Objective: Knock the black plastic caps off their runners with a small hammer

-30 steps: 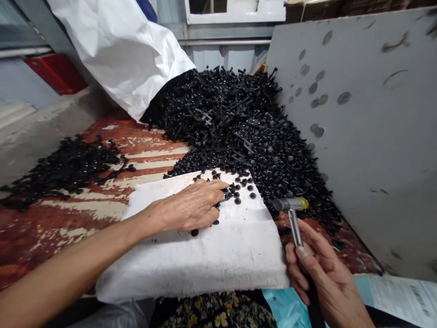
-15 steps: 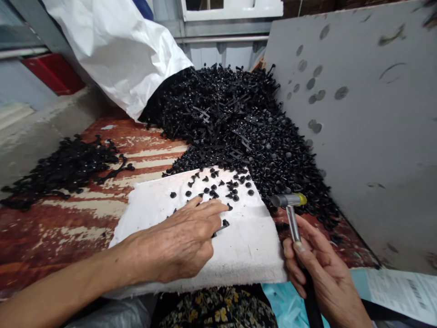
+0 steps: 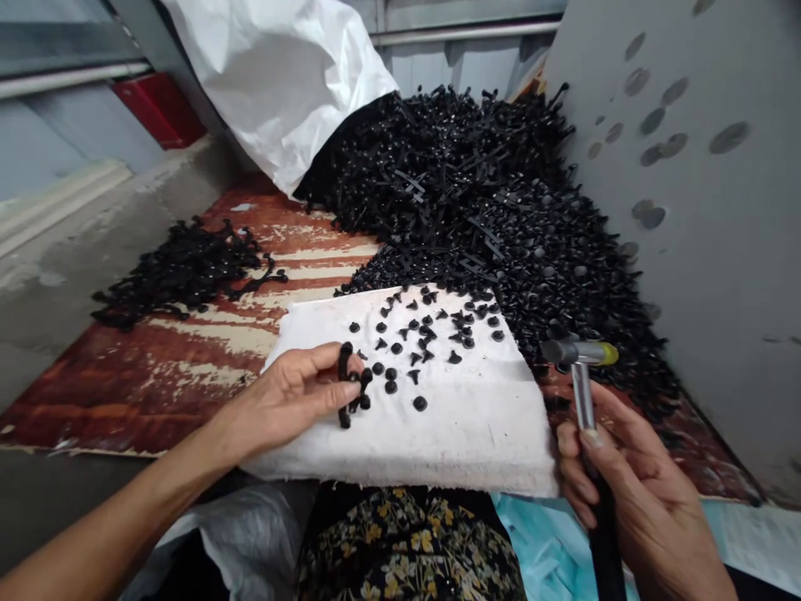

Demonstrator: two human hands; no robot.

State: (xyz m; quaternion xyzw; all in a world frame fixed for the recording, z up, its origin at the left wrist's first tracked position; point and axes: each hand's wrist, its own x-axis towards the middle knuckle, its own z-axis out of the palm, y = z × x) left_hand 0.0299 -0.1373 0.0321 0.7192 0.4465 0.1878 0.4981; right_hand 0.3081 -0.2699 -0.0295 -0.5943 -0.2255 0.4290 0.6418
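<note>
My left hand (image 3: 300, 396) pinches a black plastic strip with rounded ends (image 3: 345, 363) between thumb and fingers, above the left part of a white cloth-covered board (image 3: 476, 442). Several small black mushroom-shaped plugs (image 3: 420, 403) are scattered over the cloth, some right beside my fingertips. To the right of the board, my right hand (image 3: 632, 476) is wrapped around a small hammer (image 3: 583, 388). The hammer has a metal shaft, a grey face and a yellow face, with its head held up and its dark grip running down through my palm.
A large heap of black plastic parts (image 3: 476, 192) spills from a white sack (image 3: 294, 83) at the back. A smaller pile of black strips (image 3: 188, 271) lies left on the worn red-brown tabletop (image 3: 213, 367). A grey panel (image 3: 713, 250) stands along the right side.
My left hand has drawn back left from the scattered plugs and now lifts a black strip. My right hand still holds the hammer upright. The view has shifted.
</note>
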